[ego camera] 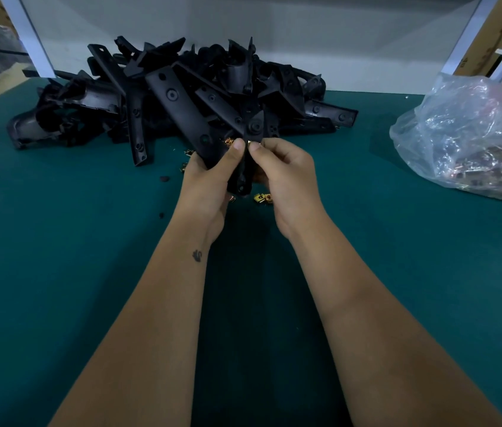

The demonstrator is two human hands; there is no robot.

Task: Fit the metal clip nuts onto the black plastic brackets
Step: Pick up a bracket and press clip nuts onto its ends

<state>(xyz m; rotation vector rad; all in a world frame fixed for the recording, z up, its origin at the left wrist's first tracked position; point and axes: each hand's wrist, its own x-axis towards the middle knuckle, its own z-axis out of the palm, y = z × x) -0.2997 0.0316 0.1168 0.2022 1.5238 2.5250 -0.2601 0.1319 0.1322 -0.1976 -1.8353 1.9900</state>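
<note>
Both hands hold one black plastic bracket (242, 175) upright above the green table. My left hand (209, 177) grips its left side, thumb up at the top edge. My right hand (283, 177) pinches a small brass-coloured clip nut (247, 144) against the bracket's upper edge with thumb and forefinger. A few loose clip nuts (262, 198) lie on the mat just under my hands, and more show behind the bracket (228, 142). A big heap of black brackets (176, 97) lies beyond my hands.
A clear plastic bag (471, 137) holding many metal clip nuts sits at the right. The green mat (59, 241) covers the table. A white wall panel (274, 26) closes the back. Small black bits (164, 179) lie left of my hands.
</note>
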